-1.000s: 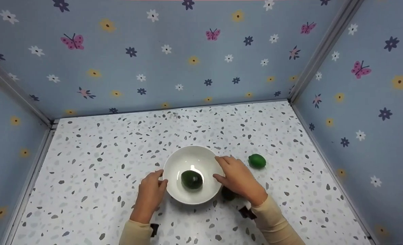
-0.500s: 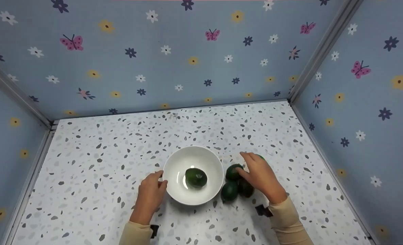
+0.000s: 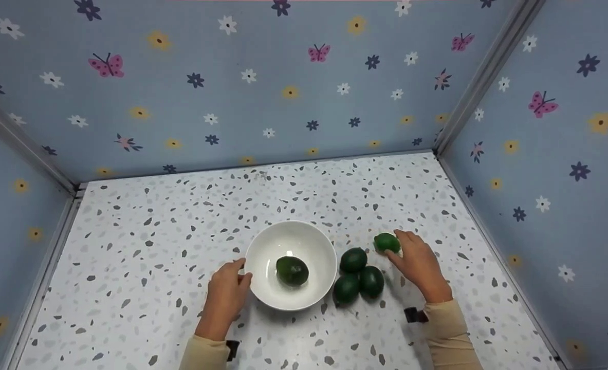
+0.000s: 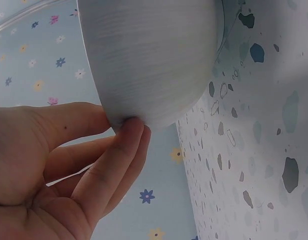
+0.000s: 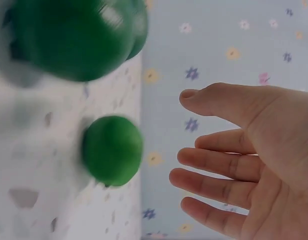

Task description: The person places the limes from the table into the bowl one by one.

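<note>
A white bowl (image 3: 291, 228) stands on the speckled table with one dark green avocado (image 3: 292, 271) inside. At its left rim is my left hand (image 3: 226, 288); in the left wrist view the thumb and fingertips (image 4: 130, 131) pinch the bowl's edge. My right hand (image 3: 421, 267) is above a small bright green lime (image 3: 386, 242), its thumb and fingers spread around the right side. The right wrist view has that lime (image 5: 113, 150) on the table, apart from the straight fingers (image 5: 214, 184).
Several dark green, avocado-like fruits form a cluster just right of the bowl, one of them a fruit (image 3: 371, 281) nearest the right hand. Flower-patterned blue panels (image 3: 262, 103) wall the table at the back and both sides.
My right hand has moved from the bowl's right rim, over the dark fruits, rightward to the lime. The avocado has rocked slightly inside the bowl. My left hand stays at the rim.
</note>
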`<state>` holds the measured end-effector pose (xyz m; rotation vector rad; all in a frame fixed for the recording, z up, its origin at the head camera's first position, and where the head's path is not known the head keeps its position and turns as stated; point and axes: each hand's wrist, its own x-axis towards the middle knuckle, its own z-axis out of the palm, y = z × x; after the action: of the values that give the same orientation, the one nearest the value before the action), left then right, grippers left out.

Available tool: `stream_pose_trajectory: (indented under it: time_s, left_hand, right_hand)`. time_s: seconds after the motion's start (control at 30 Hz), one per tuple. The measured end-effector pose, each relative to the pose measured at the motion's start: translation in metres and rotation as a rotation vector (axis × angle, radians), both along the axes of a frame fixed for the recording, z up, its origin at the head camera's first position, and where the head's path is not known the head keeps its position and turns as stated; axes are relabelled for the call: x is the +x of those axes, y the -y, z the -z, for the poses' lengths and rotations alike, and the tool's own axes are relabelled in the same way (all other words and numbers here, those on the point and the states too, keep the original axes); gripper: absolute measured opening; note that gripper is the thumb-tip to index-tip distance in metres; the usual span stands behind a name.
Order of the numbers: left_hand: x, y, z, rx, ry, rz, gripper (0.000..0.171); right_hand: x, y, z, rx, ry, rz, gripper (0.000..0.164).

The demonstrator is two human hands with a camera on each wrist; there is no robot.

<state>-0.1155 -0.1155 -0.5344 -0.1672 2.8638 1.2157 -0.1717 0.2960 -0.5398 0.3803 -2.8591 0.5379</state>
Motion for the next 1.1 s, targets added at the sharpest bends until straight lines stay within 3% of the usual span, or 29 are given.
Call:
stream_pose_trajectory:
  time_s: [0.4,0.9,1.1]
  left_hand:
    - [0.002,0.002,0.003,0.033,-0.012,0.003,0.039]
    - [0.001,0.001,0.000,0.033,0.017,-0.009,0.039]
    - [0.002,0.002,0.001,0.027,-0.024,0.005,0.038]
  right_hand:
    - [-0.013,-0.014,0.026,-0.024,0.234,0.104,0.064]
    - [-0.021,-0.015,0.038,-0.042,0.276,0.129,0.056]
    - [-0.021,-0.015,0.038,-0.065,0.284,0.125,0.051]
